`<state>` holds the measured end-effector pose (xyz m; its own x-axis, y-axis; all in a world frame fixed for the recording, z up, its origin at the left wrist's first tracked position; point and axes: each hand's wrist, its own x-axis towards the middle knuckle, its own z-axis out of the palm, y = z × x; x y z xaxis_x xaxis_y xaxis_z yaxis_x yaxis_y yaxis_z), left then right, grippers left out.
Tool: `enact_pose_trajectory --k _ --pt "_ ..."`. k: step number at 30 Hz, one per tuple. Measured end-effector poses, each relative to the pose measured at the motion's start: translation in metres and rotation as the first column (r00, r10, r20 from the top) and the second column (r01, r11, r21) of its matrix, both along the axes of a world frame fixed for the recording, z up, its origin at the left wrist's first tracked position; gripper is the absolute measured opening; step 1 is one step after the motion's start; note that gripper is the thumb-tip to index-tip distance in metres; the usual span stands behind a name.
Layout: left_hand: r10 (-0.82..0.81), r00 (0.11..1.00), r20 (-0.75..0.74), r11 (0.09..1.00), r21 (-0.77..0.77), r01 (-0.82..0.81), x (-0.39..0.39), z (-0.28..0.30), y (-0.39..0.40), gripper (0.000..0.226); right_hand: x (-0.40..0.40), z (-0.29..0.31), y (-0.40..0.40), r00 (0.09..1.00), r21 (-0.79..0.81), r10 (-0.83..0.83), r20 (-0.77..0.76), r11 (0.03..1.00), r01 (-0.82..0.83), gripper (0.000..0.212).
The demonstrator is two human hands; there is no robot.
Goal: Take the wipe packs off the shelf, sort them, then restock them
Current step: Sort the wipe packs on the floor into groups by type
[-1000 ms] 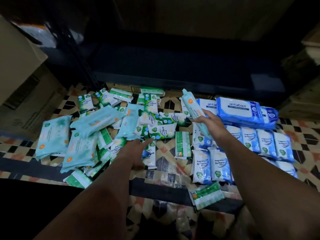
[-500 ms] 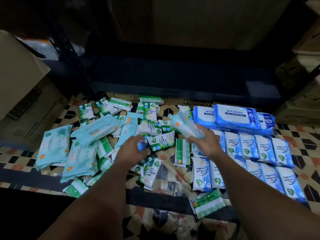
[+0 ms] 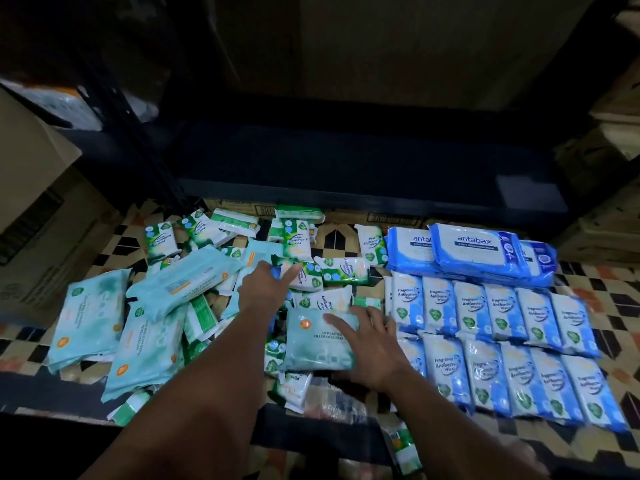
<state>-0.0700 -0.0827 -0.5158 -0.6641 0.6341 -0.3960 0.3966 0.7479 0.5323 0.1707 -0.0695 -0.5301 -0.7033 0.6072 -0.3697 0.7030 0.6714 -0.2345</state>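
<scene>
Large teal packs (image 3: 88,327) are lying in a loose heap at the left of the tiled floor (image 3: 609,299), small green packs (image 3: 341,271) jumbled among them. The left hand (image 3: 265,292) is reaching into the green ones, forefinger out, gripping nothing I can see. The right hand (image 3: 372,344) is resting flat, fingers spread, on a teal pack (image 3: 311,344) (printed side up). Blue packs (image 3: 502,313) are lining up in neat rows at right, below the dark shelf (image 3: 346,161).
</scene>
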Motion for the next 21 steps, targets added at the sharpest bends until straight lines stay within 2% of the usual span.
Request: enact_pose_trajectory --k 3,6,10,13,17,21 --pt "-0.047 0.999 0.014 0.996 -0.08 0.048 -0.006 0.001 0.01 0.068 -0.003 -0.003 0.007 1.0 -0.081 -0.002 0.0 0.997 0.002 0.125" --pt "-0.029 0.995 0.095 0.992 -0.116 0.04 -0.013 0.004 0.014 0.078 0.002 -0.002 0.018 0.998 -0.188 0.002 -0.063 0.982 -0.014 0.129" --pt "0.034 0.978 0.206 0.999 -0.023 -0.03 -0.02 0.001 0.01 0.084 0.01 -0.005 0.023 0.992 -0.211 -0.019 -0.127 0.977 -0.008 0.118" --pt "0.139 0.937 0.32 0.977 0.108 -0.182 -0.019 0.003 -0.001 0.08 0.014 -0.003 0.021 0.98 -0.257 -0.064 -0.186 0.966 0.014 0.11" --pt "0.264 0.873 0.411 0.9 0.221 -0.376 -0.017 0.008 -0.018 0.073 0.023 0.012 0.021 0.928 -0.349 -0.266 -0.262 0.922 0.166 0.091" --pt "0.372 0.818 0.438 0.802 0.293 -0.521 -0.032 0.018 -0.031 0.061 0.041 0.018 0.029 0.865 -0.299 -0.368 -0.34 0.915 0.272 0.073"
